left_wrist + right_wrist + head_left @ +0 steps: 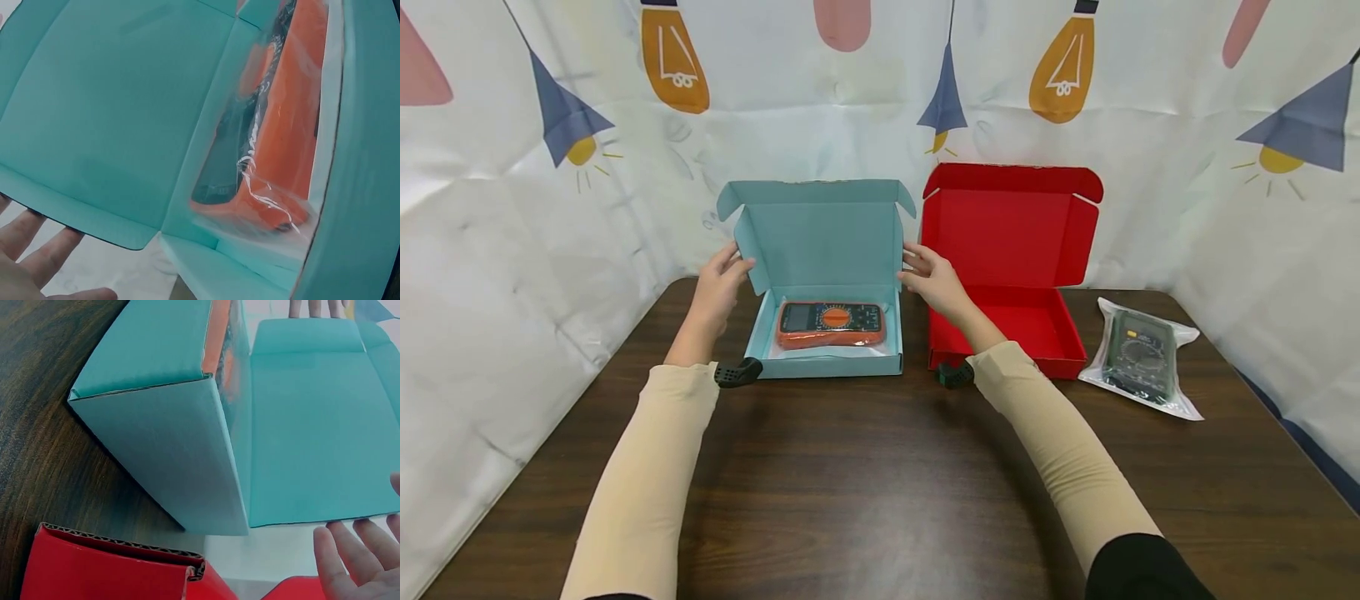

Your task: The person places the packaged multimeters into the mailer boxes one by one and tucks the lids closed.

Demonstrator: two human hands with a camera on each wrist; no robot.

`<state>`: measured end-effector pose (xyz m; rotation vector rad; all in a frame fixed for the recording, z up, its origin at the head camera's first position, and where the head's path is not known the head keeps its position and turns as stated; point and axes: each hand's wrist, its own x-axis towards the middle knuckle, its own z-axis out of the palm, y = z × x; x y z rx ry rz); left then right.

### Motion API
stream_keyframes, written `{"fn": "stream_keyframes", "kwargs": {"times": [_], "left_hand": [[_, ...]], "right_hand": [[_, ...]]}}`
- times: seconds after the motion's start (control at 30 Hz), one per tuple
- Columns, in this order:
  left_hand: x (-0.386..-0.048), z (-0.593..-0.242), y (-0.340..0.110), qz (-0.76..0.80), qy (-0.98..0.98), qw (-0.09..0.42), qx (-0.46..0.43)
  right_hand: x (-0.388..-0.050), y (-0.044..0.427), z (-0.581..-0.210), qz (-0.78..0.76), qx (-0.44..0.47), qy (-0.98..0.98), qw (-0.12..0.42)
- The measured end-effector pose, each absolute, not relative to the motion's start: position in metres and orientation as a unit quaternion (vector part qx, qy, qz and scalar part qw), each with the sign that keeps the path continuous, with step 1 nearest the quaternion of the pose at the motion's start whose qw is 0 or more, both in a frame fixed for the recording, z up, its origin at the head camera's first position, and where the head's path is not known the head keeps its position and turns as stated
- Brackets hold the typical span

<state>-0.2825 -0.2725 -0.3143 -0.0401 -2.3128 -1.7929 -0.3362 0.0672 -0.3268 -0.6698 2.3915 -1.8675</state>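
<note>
In the head view a light-blue cardboard box (827,367) stands with its lid (820,237) raised. Inside lies an orange-and-black multimeter (835,318) in clear plastic wrap. My left hand (713,287) is at the lid's left side flap. The left wrist view shows that hand's fingers (53,253) against the flap's outer side, thumb apart. On the other side my right hand (942,283) touches the lid's right edge. Seen from the right wrist, its fingertips (340,534) meet that edge, with the thumb away from it.
A red box (1060,367) with its lid up stands just right of the blue one, beneath my right forearm. Further right, a dark multimeter (1141,354) in a clear bag lies on the brown table (850,483). A printed cloth (850,108) hangs behind.
</note>
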Motion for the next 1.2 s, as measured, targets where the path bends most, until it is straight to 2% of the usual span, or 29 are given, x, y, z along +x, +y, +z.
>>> {"fn": "stream_keyframes", "kwargs": {"times": [0.87,1.2], "left_hand": [[-0.274,-0.328,-0.274,-0.656,-0.750,0.087,-0.015],[-0.271,-0.336,-0.276,-0.668,-0.739,0.078,-0.025]], "right_hand": [[-0.321,0.061,-0.332,-0.621,-0.208,0.755,0.016],[-0.312,0.051,-0.342,-0.605,-0.250,0.756,0.022]]}}
